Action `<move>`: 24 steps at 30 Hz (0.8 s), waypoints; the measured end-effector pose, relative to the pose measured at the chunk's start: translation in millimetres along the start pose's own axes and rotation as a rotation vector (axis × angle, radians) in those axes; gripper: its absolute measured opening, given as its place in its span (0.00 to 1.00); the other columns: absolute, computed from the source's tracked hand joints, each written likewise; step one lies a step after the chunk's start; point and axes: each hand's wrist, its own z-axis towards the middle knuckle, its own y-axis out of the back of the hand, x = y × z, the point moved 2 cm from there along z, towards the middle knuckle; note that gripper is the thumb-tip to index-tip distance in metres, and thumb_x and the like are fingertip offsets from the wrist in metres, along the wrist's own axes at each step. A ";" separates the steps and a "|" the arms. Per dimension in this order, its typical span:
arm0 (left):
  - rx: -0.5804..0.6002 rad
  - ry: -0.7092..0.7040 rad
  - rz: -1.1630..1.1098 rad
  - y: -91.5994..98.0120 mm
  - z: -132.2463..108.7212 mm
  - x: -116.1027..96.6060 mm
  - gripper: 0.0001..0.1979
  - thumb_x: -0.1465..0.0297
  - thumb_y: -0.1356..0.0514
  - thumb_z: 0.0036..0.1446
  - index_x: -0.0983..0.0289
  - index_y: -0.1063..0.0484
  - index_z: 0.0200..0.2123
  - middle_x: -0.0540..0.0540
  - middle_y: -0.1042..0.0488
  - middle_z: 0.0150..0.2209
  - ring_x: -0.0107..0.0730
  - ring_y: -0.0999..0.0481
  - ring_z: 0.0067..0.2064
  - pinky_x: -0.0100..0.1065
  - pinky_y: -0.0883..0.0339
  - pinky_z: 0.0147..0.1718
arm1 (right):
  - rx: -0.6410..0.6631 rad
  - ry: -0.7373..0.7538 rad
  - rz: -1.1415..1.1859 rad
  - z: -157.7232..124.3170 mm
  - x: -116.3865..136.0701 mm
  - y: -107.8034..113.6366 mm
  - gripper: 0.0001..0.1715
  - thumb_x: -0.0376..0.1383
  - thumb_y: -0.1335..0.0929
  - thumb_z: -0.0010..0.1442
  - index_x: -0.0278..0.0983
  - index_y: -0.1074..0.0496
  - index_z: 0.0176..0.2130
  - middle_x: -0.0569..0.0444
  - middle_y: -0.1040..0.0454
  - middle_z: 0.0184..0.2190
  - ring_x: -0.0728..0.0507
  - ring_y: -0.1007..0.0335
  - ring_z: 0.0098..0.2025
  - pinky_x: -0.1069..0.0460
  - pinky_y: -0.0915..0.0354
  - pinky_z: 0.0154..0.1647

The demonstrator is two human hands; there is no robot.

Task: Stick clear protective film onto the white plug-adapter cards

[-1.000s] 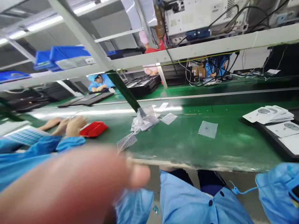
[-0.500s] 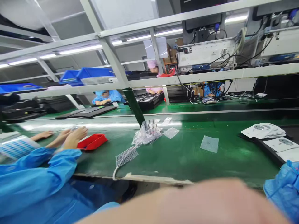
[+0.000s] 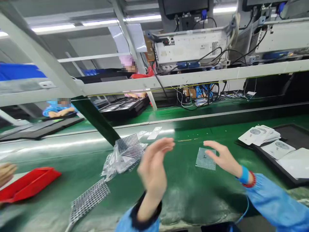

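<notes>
My left hand (image 3: 154,166) is raised over the green bench, slightly blurred, its fingers stretched out and nothing visible in it. My right hand (image 3: 222,156) is open, thumb and fingers apart, over the right edge of a small translucent sheet (image 3: 201,160) with tiny dark parts at its middle. Whether the fingers touch this sheet I cannot tell. Left of my left hand lies a heap of crumpled clear plastic bags (image 3: 112,164) with a dotted sheet (image 3: 127,143) on it. Nearer the front edge is a perforated grey strip (image 3: 89,198).
At right, a black tray (image 3: 267,156) carries stacked white cards (image 3: 256,134) with grey round marks. A red bin (image 3: 31,183) stands at left beside a co-worker's hand (image 3: 6,174). A slanted post (image 3: 94,119) rises behind the bags. White cards (image 3: 154,132) lie near the rail.
The view has turned right and come closer to the bench. The large blurred skin-coloured shape at the bottom is gone; both my hands now show over the bench.
</notes>
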 end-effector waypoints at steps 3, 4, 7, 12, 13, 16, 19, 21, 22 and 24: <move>0.198 0.218 0.071 -59.5 12.3 86.3 0.12 0.62 0.46 0.55 0.64 0.29 0.38 0.57 0.24 0.38 0.35 0.25 0.37 0.34 0.29 0.36 | 0.120 -0.052 -0.080 -19.5 -73.0 -64.2 0.15 0.42 0.30 0.59 0.35 0.25 0.42 0.42 0.27 0.47 0.37 0.31 0.51 0.41 0.31 0.52; 0.254 0.286 0.096 -71.8 11.9 113.1 0.11 0.63 0.43 0.53 0.65 0.29 0.33 0.57 0.25 0.32 0.34 0.25 0.33 0.35 0.30 0.33 | 0.141 -0.050 -0.083 -27.6 -88.8 -78.7 0.11 0.41 0.30 0.58 0.35 0.24 0.38 0.43 0.26 0.46 0.37 0.30 0.51 0.41 0.31 0.51; 0.391 0.427 0.135 -87.6 2.5 168.7 0.11 0.63 0.39 0.50 0.66 0.30 0.24 0.55 0.27 0.25 0.32 0.29 0.27 0.35 0.33 0.31 | 0.192 -0.012 -0.078 -44.2 -109.1 -95.9 0.09 0.35 0.33 0.62 0.38 0.23 0.31 0.48 0.25 0.41 0.40 0.29 0.48 0.42 0.31 0.51; 0.615 0.619 0.029 -87.1 -12.4 181.3 0.25 0.51 0.41 0.50 0.67 0.29 0.17 0.56 0.30 0.19 0.31 0.33 0.23 0.33 0.38 0.27 | 0.173 0.032 -0.051 -43.8 -100.6 -81.0 0.12 0.35 0.37 0.66 0.40 0.24 0.40 0.49 0.27 0.47 0.41 0.33 0.51 0.41 0.35 0.53; 0.649 0.661 -0.018 -86.7 -14.5 178.2 0.25 0.50 0.40 0.48 0.68 0.27 0.18 0.57 0.29 0.20 0.30 0.32 0.23 0.32 0.38 0.27 | 0.171 0.046 -0.048 -42.1 -97.8 -78.8 0.12 0.35 0.38 0.66 0.41 0.25 0.41 0.49 0.28 0.48 0.41 0.33 0.51 0.40 0.36 0.54; 0.692 0.776 -0.167 -85.5 -20.8 170.4 0.23 0.51 0.37 0.46 0.68 0.24 0.25 0.58 0.25 0.28 0.28 0.30 0.28 0.29 0.37 0.31 | 0.203 0.122 -0.061 -37.5 -90.1 -76.8 0.12 0.34 0.38 0.67 0.42 0.26 0.43 0.49 0.28 0.48 0.42 0.34 0.51 0.38 0.38 0.55; 0.678 0.869 -0.267 -84.5 -27.3 169.1 0.23 0.52 0.34 0.44 0.69 0.24 0.28 0.60 0.24 0.31 0.27 0.29 0.29 0.27 0.36 0.31 | 0.231 0.151 -0.090 -33.8 -82.2 -75.3 0.12 0.34 0.38 0.66 0.41 0.27 0.45 0.48 0.29 0.48 0.41 0.35 0.50 0.38 0.38 0.55; 0.624 0.889 -0.293 -84.3 -30.4 170.7 0.24 0.52 0.32 0.41 0.69 0.25 0.28 0.59 0.24 0.29 0.26 0.30 0.27 0.26 0.37 0.30 | 0.217 0.107 -0.087 -32.5 -75.0 -73.6 0.12 0.35 0.36 0.65 0.40 0.28 0.48 0.46 0.30 0.48 0.40 0.36 0.50 0.40 0.36 0.53; 0.597 0.890 -0.302 -84.5 -31.8 171.6 0.24 0.52 0.31 0.40 0.69 0.26 0.28 0.58 0.25 0.28 0.25 0.30 0.26 0.26 0.37 0.29 | 0.200 0.075 -0.069 -32.7 -70.7 -73.4 0.12 0.36 0.36 0.65 0.40 0.29 0.48 0.46 0.30 0.47 0.41 0.35 0.49 0.43 0.34 0.51; 0.564 0.888 -0.318 -85.2 -34.7 172.9 0.25 0.51 0.31 0.39 0.69 0.26 0.28 0.57 0.25 0.25 0.25 0.30 0.26 0.26 0.38 0.29 | 0.178 0.018 -0.009 -35.0 -61.7 -76.0 0.09 0.35 0.35 0.65 0.39 0.28 0.45 0.48 0.29 0.41 0.44 0.33 0.44 0.48 0.32 0.45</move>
